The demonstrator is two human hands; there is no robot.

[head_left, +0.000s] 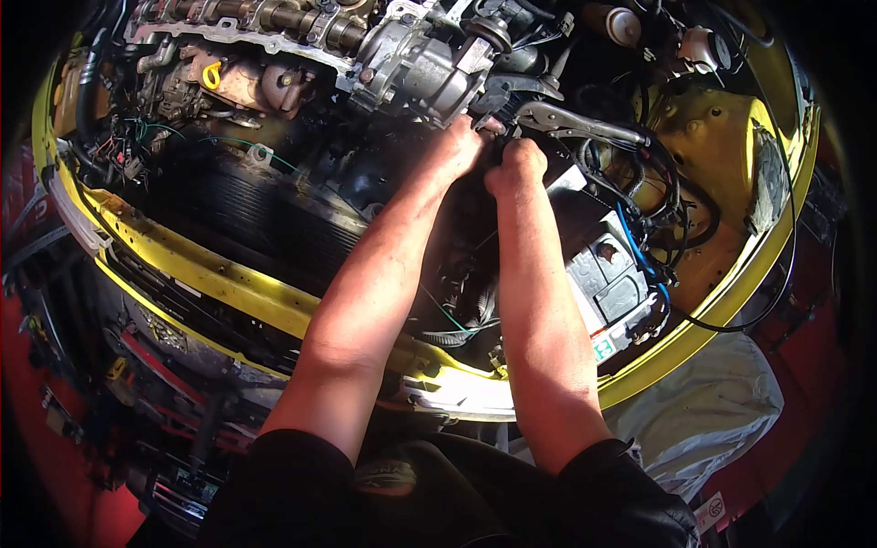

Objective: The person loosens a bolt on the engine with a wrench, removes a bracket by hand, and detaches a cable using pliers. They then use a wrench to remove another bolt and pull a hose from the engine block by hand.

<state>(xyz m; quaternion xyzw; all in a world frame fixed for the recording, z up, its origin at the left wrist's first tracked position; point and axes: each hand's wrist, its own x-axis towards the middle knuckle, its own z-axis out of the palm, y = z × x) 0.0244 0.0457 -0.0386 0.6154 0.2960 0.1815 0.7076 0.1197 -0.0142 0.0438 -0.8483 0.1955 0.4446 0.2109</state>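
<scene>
Both my arms reach down into an engine bay, below the end of the engine (422, 73). My left hand (462, 144) is closed, its fingertips tucked among dark parts right under the grey metal housing. Close beside it on the right, my right hand (521, 166) is curled with its back toward me, hiding most of its fingers. What the two hands grip is hidden. A pair of locking pliers (585, 122) lies just above and right of my right hand, jaws toward the hands and handles pointing right.
A car battery (610, 274) with a blue cable sits right of my right forearm. Black hoses and wires (671, 196) crowd the right side. The yellow front crossmember (210, 274) runs beneath my forearms. The engine's upper side exposes a camshaft (301, 20).
</scene>
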